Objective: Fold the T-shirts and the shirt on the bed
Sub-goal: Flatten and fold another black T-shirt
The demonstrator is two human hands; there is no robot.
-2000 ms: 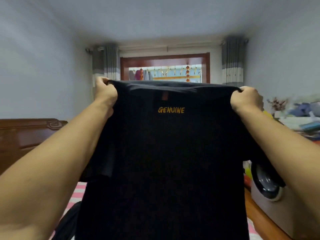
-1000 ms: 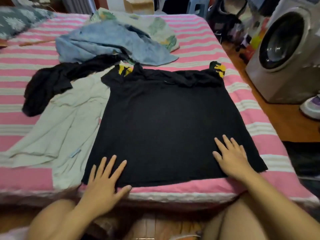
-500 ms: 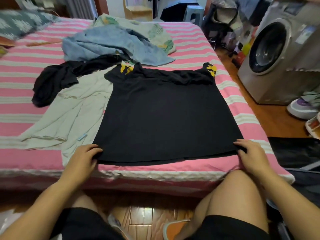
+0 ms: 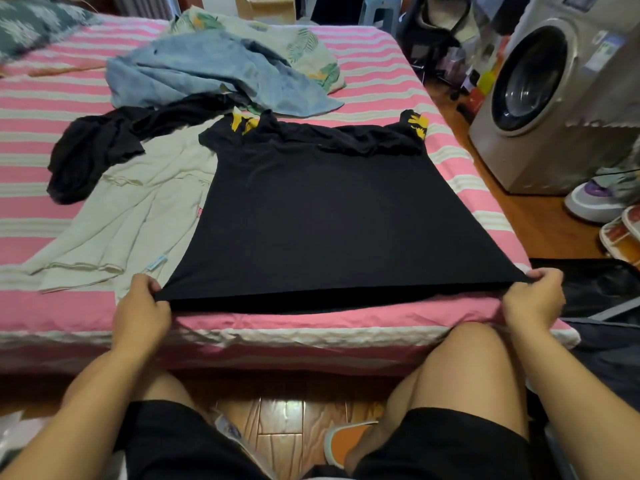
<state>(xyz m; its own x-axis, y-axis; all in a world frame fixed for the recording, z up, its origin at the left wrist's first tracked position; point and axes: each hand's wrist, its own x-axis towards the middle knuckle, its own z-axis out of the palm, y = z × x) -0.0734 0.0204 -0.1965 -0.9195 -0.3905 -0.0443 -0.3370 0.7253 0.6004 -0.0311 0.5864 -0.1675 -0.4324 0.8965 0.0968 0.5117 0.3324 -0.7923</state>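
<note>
Hands — left hand (image 4: 142,308), right hand (image 4: 533,299) — each grip pinching black T-shirt (image 4: 329,220) hem corners.

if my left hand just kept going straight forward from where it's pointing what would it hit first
Probably the cream shirt. The left hand pinches the black T-shirt's near corner and points up the bed; the cream fabric lies just ahead, though depth is unclear.

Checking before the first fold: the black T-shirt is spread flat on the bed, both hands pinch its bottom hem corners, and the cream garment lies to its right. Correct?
Not quite. In the head view the cream garment lies to the left of the black T-shirt, partly under its edge. The rest holds: the left hand and right hand pinch the hem corners on the bed.
</note>
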